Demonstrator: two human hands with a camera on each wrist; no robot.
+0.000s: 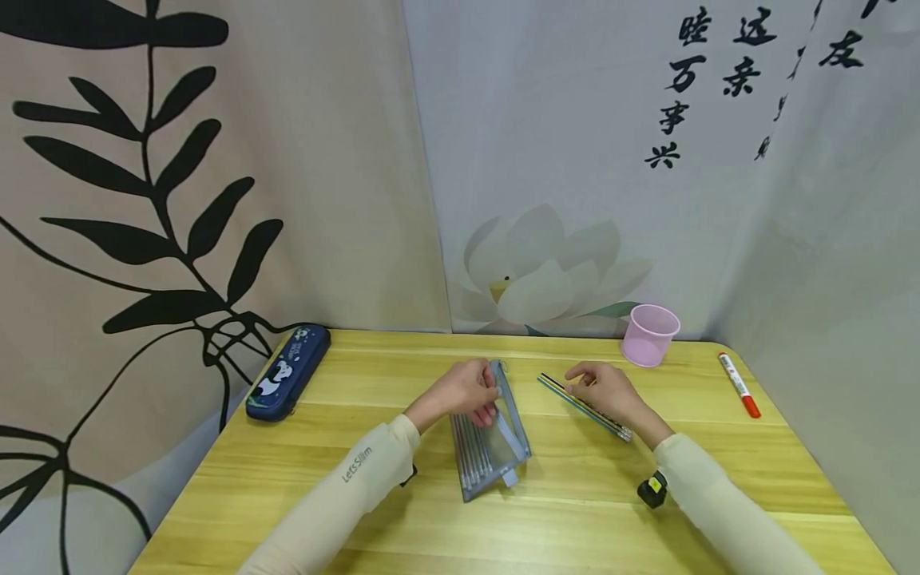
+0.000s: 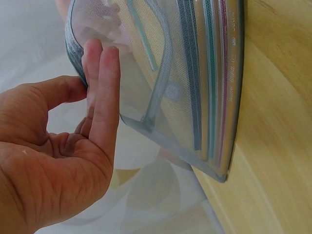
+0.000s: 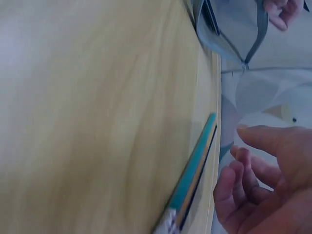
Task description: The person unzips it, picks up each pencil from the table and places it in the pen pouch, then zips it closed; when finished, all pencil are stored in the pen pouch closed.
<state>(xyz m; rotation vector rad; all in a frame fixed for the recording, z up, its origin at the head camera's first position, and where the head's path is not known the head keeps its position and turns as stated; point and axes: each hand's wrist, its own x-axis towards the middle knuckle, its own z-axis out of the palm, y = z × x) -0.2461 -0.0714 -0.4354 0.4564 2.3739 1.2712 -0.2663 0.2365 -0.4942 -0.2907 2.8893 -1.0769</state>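
My left hand (image 1: 469, 390) pinches the edge of a grey mesh zip pouch (image 1: 516, 415) between thumb and fingers. The pouch is partly raised off the table, its upper side gaping. Several long, thin pencils (image 2: 210, 97) lie inside it, seen through the mesh in the left wrist view. On the table right of the pouch lie a few pencils (image 1: 592, 413) side by side, one of them blue-green (image 3: 192, 170). My right hand (image 1: 607, 391) hovers just by them, fingers loosely bent. In the right wrist view a gap shows between its fingertips and the pencils.
A dark blue pencil case (image 1: 289, 371) with a panda print lies at the table's left edge. A pink cup (image 1: 649, 337) stands at the back right. Farther right is a white marker with a red cap (image 1: 739, 386). Printed curtains hang behind the wooden table (image 1: 575, 519).
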